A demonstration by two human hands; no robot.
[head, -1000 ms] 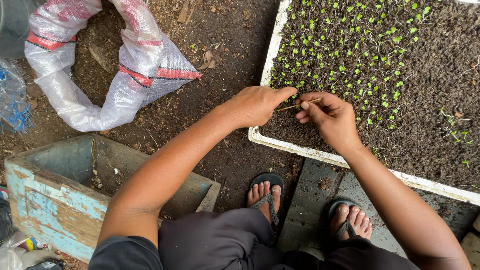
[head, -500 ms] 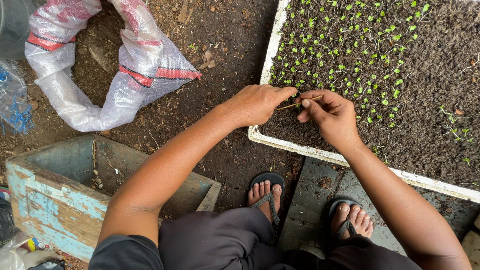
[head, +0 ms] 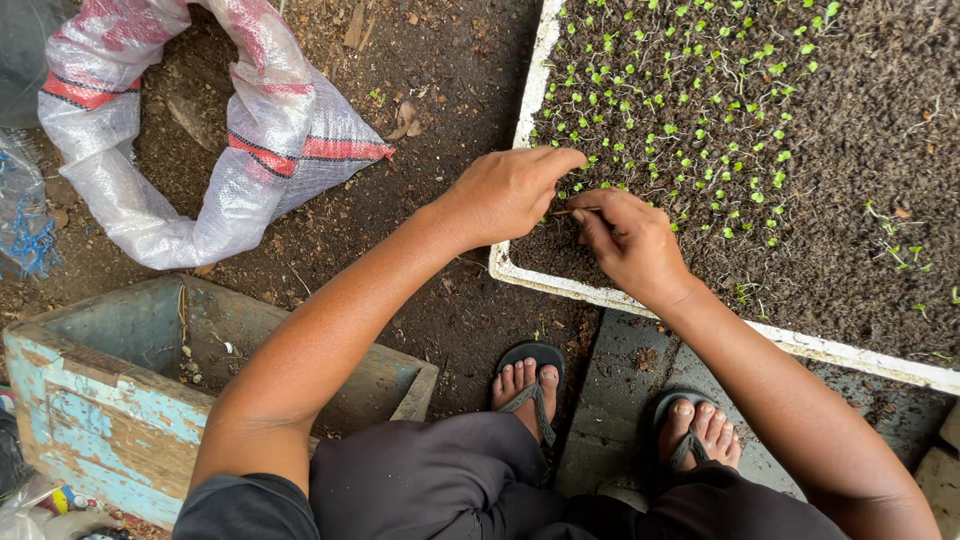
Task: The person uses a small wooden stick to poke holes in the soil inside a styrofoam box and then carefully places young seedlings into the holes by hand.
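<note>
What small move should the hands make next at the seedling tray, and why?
Probably a gentle lift. The right hand holds a thin stick with its tip at the soil by the nearest seedlings, and the left hand has its fingers down on the same spot near the corner of the white tray. So levering the stick slightly while the left fingers ease one seedling up seems fitting.

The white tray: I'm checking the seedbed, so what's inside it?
The white tray holds dark soil and small green seedlings. The left hand and right hand cover its near corner.
</note>
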